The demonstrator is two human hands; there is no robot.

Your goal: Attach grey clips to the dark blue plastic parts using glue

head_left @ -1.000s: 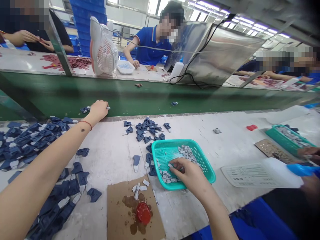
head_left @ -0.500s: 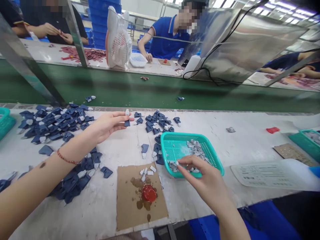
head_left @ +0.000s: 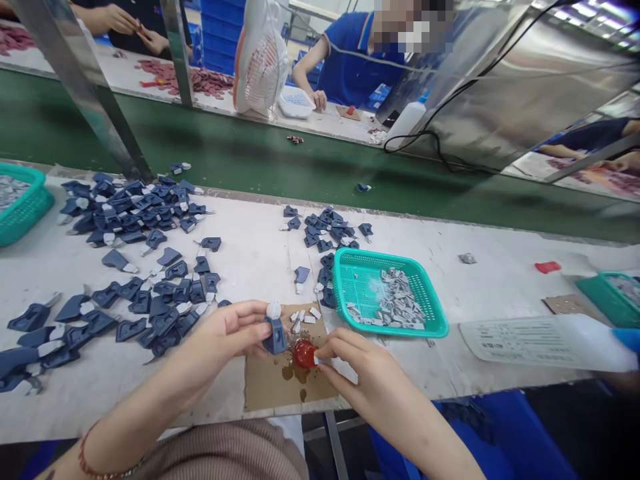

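My left hand pinches a dark blue plastic part with a whitish tip pointing up, held above the cardboard's left side. Fingers of my right hand are closed on a small light grey piece, mostly covered by the fingertips, right at the edge of a red cap. That cap sits on a square of brown cardboard with wet stains around it. Several small white pieces lie behind the cap. To the right stands a green basket holding grey pieces.
Piles of dark blue parts spread over the left of the table, with a smaller cluster behind the basket. A white bottle lies at right. Across a green belt, a person in blue sits.
My left hand has come nearer with the blue part, over the cardboard. My right hand has left the basket and brought a small piece to the red cap. The view has tilted down.
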